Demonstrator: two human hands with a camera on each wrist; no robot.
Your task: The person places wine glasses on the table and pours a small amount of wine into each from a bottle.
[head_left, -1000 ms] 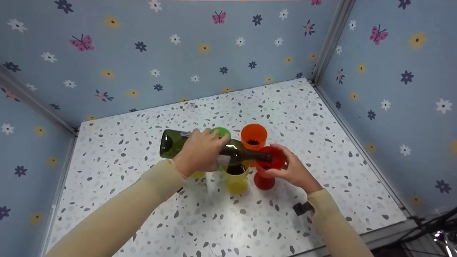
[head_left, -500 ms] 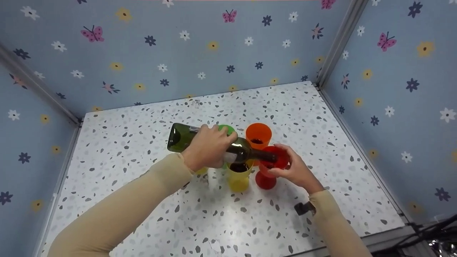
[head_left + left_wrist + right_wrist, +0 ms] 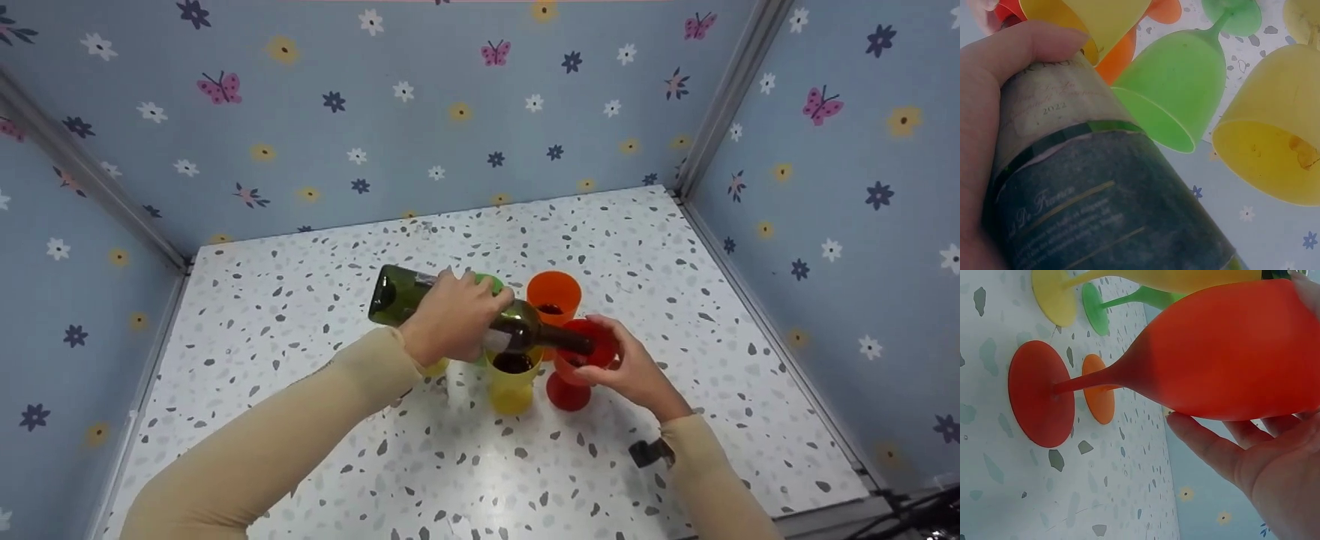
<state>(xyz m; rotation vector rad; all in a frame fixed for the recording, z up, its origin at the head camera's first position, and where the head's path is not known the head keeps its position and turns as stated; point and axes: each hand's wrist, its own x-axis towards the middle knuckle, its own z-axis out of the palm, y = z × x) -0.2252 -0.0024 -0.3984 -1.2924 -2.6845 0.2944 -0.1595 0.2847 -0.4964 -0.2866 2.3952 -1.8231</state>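
My left hand [image 3: 454, 319] grips a green wine bottle [image 3: 401, 294] around its body and holds it tilted, neck down to the right. The bottle's mouth is inside the rim of a red plastic wine glass [image 3: 1224, 354]. Its label [image 3: 1067, 191] faces the left wrist camera. My right hand [image 3: 637, 375] curls around the red glass's bowl, thumb on the near side and fingers on the far side. The red glass stands upright on its foot. Dark liquid shows in the yellow wine glass [image 3: 512, 394] beside it and in the orange one [image 3: 553, 291] behind.
A green wine glass [image 3: 1179, 84] and a second yellow wine glass [image 3: 1283, 107] stand left of the others, mostly hidden under the bottle and hand in the head view. Flowered blue panels [image 3: 420, 120] enclose the speckled white table [image 3: 315, 450]. A black strap piece [image 3: 649, 453] sits at my right wrist.
The head view has shifted, so everything lies slightly farther right in the picture. The bottle stays tilted into the red glass, and both hands keep their holds.
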